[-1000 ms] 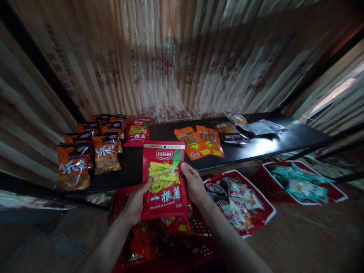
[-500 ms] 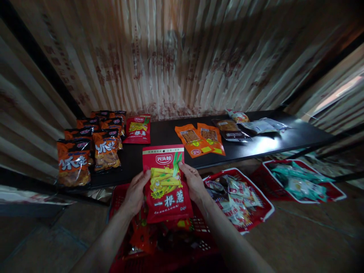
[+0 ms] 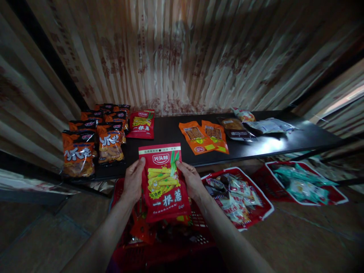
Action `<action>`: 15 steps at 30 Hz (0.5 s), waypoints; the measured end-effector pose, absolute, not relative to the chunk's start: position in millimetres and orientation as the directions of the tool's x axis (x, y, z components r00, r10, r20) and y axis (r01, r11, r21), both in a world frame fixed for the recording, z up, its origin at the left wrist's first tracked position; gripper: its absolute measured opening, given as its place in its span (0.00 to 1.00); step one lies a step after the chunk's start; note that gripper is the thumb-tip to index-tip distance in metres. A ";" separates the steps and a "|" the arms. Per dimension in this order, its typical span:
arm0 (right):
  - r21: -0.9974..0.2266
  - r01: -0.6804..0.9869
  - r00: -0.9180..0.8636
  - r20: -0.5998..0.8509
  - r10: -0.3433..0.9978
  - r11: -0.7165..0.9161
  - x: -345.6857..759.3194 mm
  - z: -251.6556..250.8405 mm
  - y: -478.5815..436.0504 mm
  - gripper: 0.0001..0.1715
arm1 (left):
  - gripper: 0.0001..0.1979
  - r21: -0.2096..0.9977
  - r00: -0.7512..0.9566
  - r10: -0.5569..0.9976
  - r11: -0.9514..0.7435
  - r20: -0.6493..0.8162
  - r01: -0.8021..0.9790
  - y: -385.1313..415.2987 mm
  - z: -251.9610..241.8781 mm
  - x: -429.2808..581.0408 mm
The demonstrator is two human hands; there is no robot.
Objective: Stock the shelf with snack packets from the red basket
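A red snack bag (image 3: 164, 182) with yellow sticks and green onion printed on it is held upright, front toward me. My left hand (image 3: 134, 181) pinches its left edge, thumb on the front. On the opposite edge my right hand (image 3: 190, 179) grips it the same way; the fingers behind the bag are hidden. Below it is a red basket (image 3: 133, 254) with orange and red packets inside. A matching red bag (image 3: 142, 124) leans at the back of the black shelf (image 3: 165, 131), beside rows of orange and black snack bags (image 3: 79, 154).
Two orange packets (image 3: 193, 137) lie mid-shelf, with a brown packet (image 3: 234, 128) and whitish packets (image 3: 269, 126) farther right. On the floor stand a red basket of white packets (image 3: 239, 199) and another with teal packets (image 3: 307, 185). Corrugated sheeting (image 3: 176, 68) rises behind.
The view has shifted slightly, so the shelf goods appear a little farther right. Both hands still hold the red snack bag, which sits slightly farther left in view.
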State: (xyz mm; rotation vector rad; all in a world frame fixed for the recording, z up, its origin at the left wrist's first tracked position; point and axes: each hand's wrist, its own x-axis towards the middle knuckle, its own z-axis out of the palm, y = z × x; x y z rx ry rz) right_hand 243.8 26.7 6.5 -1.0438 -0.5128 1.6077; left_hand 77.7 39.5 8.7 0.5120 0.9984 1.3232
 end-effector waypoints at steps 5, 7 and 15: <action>-0.788 -0.539 -0.038 -0.330 0.943 -0.298 243.4 2.2 27.9 0.14 | 0.16 0.819 -0.108 0.949 0.193 -0.296 -0.541 41.8 8.9 75.6; -0.796 -0.533 -0.040 -0.316 0.948 -0.288 243.6 1.2 28.1 0.14 | 0.16 0.826 -0.123 0.949 0.185 -0.291 -0.532 42.7 7.9 74.8; -0.781 -0.553 -0.014 -0.342 0.940 -0.292 243.1 3.1 27.7 0.13 | 0.16 0.793 -0.074 0.943 0.229 -0.325 -0.565 43.4 8.1 76.5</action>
